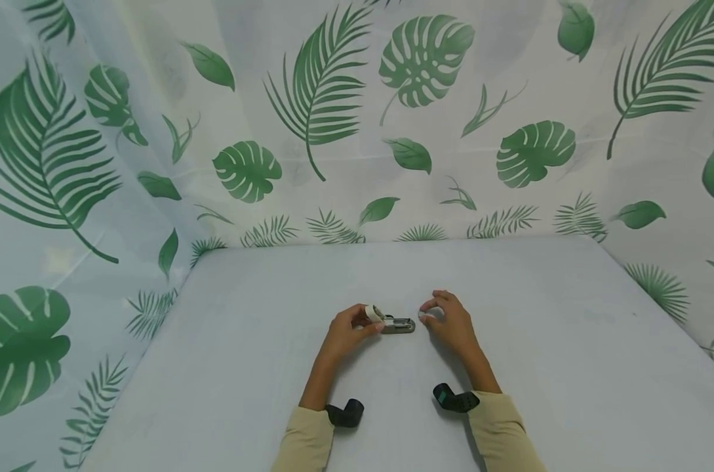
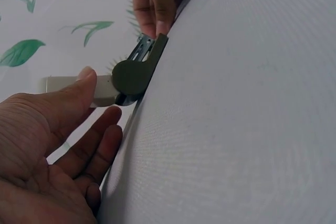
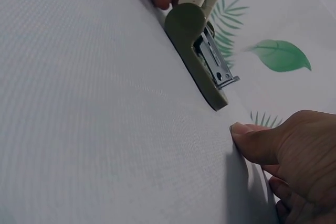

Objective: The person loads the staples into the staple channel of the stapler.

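A small olive-green stapler (image 1: 399, 326) lies on the table with its pale top cover (image 1: 374, 313) swung up and back, baring the metal staple channel (image 3: 214, 59). My left hand (image 1: 347, 333) pinches the raised cover between thumb and fingers; in the left wrist view the thumb (image 2: 87, 75) presses along it. Just off the stapler's front end, my right hand (image 1: 452, 324) has thumb and index finger bent toward each other. A tiny greyish piece (image 1: 421, 315) shows at their tips, its kind too small to make out. The right wrist view has this hand (image 3: 307, 156) low against the tabletop.
The white-covered table (image 1: 244, 373) spreads out around both hands. Behind it and at the sides hangs a white curtain (image 1: 345, 170) printed with green leaves. Black wrist cameras (image 1: 346, 413) sit at the cuffs of the beige sleeves (image 1: 506, 429).
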A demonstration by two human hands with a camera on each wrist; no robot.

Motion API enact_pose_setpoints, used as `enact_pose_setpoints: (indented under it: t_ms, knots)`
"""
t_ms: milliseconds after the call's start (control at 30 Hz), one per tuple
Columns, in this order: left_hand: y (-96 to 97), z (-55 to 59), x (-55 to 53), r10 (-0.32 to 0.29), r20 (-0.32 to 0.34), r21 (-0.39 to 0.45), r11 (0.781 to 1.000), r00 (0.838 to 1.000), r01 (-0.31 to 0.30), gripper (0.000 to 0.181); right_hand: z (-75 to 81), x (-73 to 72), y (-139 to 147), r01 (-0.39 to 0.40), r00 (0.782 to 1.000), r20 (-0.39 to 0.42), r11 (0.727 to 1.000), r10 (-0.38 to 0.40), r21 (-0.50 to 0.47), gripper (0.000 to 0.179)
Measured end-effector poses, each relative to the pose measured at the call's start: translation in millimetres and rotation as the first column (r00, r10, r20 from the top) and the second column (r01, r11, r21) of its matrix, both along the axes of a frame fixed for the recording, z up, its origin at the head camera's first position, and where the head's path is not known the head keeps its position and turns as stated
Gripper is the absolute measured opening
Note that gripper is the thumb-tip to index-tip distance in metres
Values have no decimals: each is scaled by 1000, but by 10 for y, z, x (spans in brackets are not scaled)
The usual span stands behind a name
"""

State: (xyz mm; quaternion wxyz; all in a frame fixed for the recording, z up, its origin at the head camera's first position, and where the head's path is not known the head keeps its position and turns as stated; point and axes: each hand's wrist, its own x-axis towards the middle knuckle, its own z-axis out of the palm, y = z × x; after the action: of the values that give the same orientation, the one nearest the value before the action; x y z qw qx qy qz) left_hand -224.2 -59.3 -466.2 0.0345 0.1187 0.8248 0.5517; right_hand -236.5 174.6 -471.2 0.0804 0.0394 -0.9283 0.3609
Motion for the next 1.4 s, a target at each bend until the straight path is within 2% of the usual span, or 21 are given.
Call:
enact_pose_setpoints:
  t_ms: [167,333,467,633,800,1000,1400]
  knots:
    - [11,10,2,9,-5,9,1000,1000,-9,30,-18,-18,-8,27,1000,5,1000,-27,-5,15]
    - [15,16,4,13,-15,0,1000,1000,-13,29,15,-1,-25,33,999,39,997,-31,-68,16]
    - [6,14,15,16,-16,-5,1000,1000,-16,29,67,35,-33,-19,998,60,992,26,-124,14]
    - [0,-5,10,22,-13,-13,1000,1000,-22,29,110,77,-97,-135,990,8,980,138,-149,10]
    - [1,-15,5,16,-19,-11,1000,1000,-17,28,128,110,-206,-201,979,-52,977,198,-73,8]
    - [5,-28,-12,-5,-36,-4,1000,999,5,28,145,126,-287,-167,984,-64,986,167,-1,6]
    - [-1,-19,-13,6,-33,-12,1000,999,-6,28,155,115,-321,-156,987,-35,988,156,18,6]
